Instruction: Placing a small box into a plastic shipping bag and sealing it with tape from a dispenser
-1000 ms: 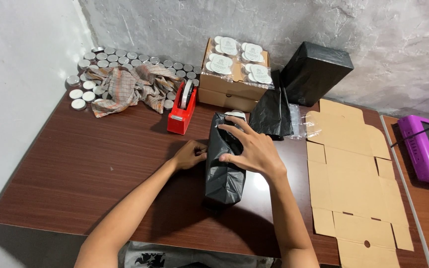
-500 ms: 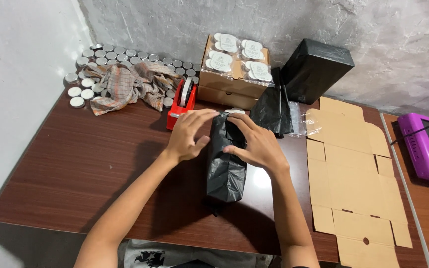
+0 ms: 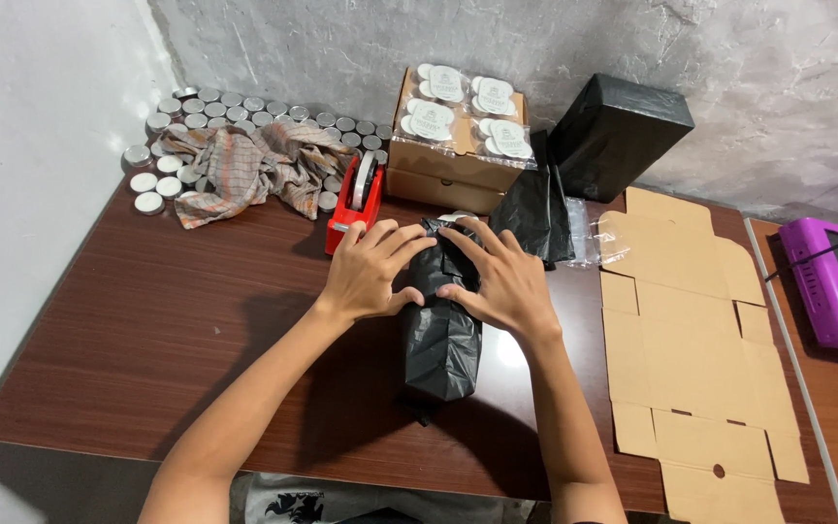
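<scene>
- Right now both hands press on a black plastic-wrapped parcel that lies lengthwise on the dark wooden table, near its middle.
- Left hand lies flat on the parcel's upper left side, fingers spread toward its far end, thumb against the wrap.
- Right hand rests on the upper right side, fingers spread and meeting the left hand's at the top; neither hand is closed round the parcel.
- Just behind the left hand stands a red tape dispenser.
- Behind it sits an open cardboard box with round white lids on top.
- A checked cloth lies among small round tins at the far left.
- To the right lie flat cardboard blanks, a black wrapped box against the wall and a purple appliance.
</scene>
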